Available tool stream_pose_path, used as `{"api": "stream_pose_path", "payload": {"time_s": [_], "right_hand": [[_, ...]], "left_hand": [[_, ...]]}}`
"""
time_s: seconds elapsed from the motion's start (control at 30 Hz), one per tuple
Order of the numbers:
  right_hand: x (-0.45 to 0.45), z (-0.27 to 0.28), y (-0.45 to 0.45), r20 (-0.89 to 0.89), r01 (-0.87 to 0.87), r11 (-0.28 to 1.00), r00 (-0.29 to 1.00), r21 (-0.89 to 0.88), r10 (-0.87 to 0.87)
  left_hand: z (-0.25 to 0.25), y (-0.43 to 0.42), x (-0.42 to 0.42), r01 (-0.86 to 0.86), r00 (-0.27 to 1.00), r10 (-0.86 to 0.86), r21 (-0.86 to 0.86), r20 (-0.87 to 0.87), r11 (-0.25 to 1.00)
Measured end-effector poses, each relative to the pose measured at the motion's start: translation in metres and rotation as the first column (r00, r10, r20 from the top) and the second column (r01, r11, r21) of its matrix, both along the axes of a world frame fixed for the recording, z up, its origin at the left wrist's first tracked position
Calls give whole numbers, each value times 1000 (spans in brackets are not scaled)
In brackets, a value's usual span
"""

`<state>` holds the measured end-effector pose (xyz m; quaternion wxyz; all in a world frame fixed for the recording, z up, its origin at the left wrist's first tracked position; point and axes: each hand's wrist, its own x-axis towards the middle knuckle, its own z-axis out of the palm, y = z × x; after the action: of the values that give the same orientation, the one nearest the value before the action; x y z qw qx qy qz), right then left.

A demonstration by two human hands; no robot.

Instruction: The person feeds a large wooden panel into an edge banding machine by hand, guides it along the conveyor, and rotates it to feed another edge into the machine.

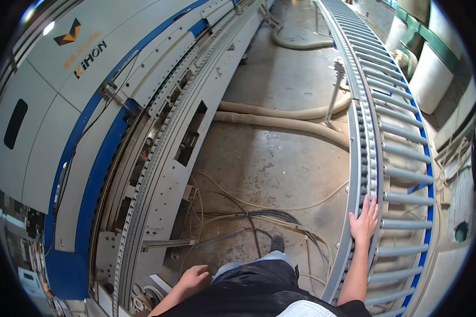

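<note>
Though bare, right hand (363, 224) flat on beaded grey conveyor rail (365, 142).

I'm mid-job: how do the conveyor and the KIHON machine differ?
The conveyor is an open row of grey rollers; the machine is largely covered by pale panels.
The conveyor lies to the person's right, the machine to the left.
The machine bears large KIHON lettering; none shows on the conveyor.
Both have blue trim and run lengthwise away from the person.
</note>
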<state>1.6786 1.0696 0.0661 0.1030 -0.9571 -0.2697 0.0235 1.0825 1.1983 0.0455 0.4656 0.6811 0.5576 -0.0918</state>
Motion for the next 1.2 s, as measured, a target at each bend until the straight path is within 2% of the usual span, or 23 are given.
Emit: {"api": "stream_pose_path", "payload": {"time_s": [0.03,0.1,0.17,0.23,0.3,0.33,0.37,0.43,0.47,0.5,0.57,0.6,0.63,0.67,0.7,0.73,0.77,0.83,0.87,0.97,1.03,1.1,1.2], "right_hand": [[11,0,11,-14,1,1000,1000,-17,-1],[28,1,31,-17,-2,1000,1000,-19,2],[49,-15,43,62,-36,999,997,-14,37],[67,-16,59,25,-32,999,999,-44,33],[78,-17,75,64,-14,998,998,-67,19],[95,-39,69,120,-40,998,992,-58,47],[101,-36,86,175,-66,997,982,-47,74],[77,-2,121,116,113,962,990,-249,-87],[71,-10,139,179,188,945,973,-267,-143],[64,-19,156,244,263,925,950,-276,-197],[-16,33,183,326,-59,946,930,-318,168],[-1,-2,204,227,-305,897,894,-320,385],[3,-39,230,126,-528,791,802,-310,584],[-54,-38,281,79,-750,633,631,-195,772],[-98,-42,305,31,-872,484,483,-66,875],[-149,-33,323,-81,-910,415,413,12,907],[-200,-18,336,-189,-929,357,335,94,923],[-296,17,345,-239,-976,167,130,139,962],[-340,30,342,-233,-983,129,97,129,968],[-461,51,330,-212,-970,-80,-130,229,969],[-530,50,317,-141,-928,-232,-282,293,949],[-594,55,294,-144,-900,-275,-338,337,930],[-668,37,284,67,-752,-497,-523,434,850]], "left_hand": [[10,0,6,-28,1000,28,3,-1,1000],[25,-6,7,232,973,-228,187,-44,955],[32,-21,-8,213,977,-208,129,-52,969],[38,-41,-21,163,986,-159,91,-45,982],[53,-71,-29,157,986,-157,3,61,988],[67,-82,-24,195,980,-194,-14,50,981],[66,-96,-25,124,990,-124,-1,60,992],[65,-131,-24,263,964,-267,121,19,957],[89,-139,-4,227,973,-223,71,-52,971],[79,-158,-3,155,988,-157,113,11,981],[73,-191,9,-8,1000,4,135,28,991],[75,-203,19,-69,998,70,210,5,975],[62,-212,17,-124,992,124,170,7,978],[76,-229,23,-203,978,208,256,7,945],[90,-229,20,-198,977,214,338,-12,920],[85,-242,18,-253,963,269,339,0,906],[77,-253,13,-309,947,319,339,29,888],[72,-272,1,-399,914,400,339,71,852],[74,-281,-7,-451,888,454,330,74,829],[70,-309,-34,-561,816,572,343,77,754],[67,-326,-53,-613,781,612,349,129,709],[59,-344,-67,-659,739,662,343,126,670],[47,-353,-78,-754,642,745,326,180,571]]}}
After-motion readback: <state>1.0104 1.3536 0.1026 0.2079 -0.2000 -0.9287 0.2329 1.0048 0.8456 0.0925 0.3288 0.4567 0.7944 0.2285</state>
